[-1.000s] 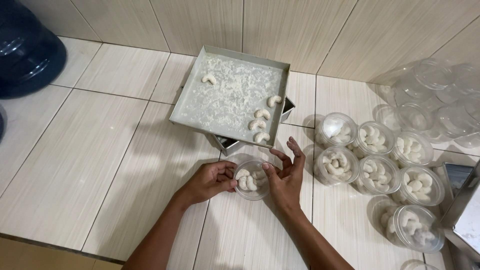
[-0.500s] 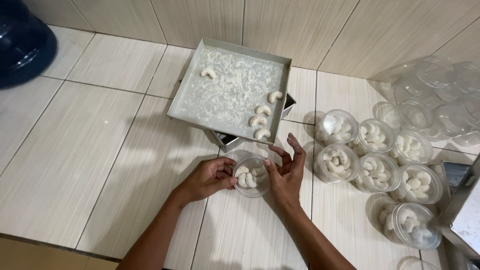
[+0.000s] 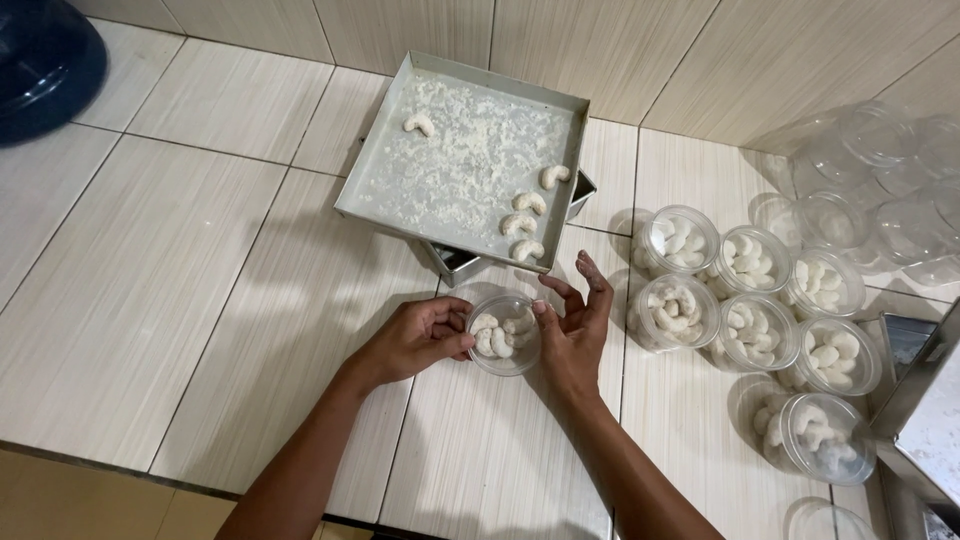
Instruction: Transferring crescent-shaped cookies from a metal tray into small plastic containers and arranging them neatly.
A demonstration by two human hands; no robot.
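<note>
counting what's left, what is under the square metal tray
The square metal tray rests on another metal tray, of which only a corner and an edge stick out. Whatever that lower one holds is covered.

This looks like a home kitchen, or a corner of a house turned over to small-batch baking, with the work done right on the floor. Pale glossy floor tiles (image 3: 180,290) run up to a tiled wall (image 3: 640,50). A square metal baking tray (image 3: 390,190), dusted white and holding a few crescent cookies (image 3: 528,203), sits stacked on another pan. Round clear plastic tubs of cookies (image 3: 750,300) stand in a cluster beside it, empty tubs (image 3: 890,190) are piled near the wall, and a dark blue water jug (image 3: 45,60) sits in the corner.
</note>
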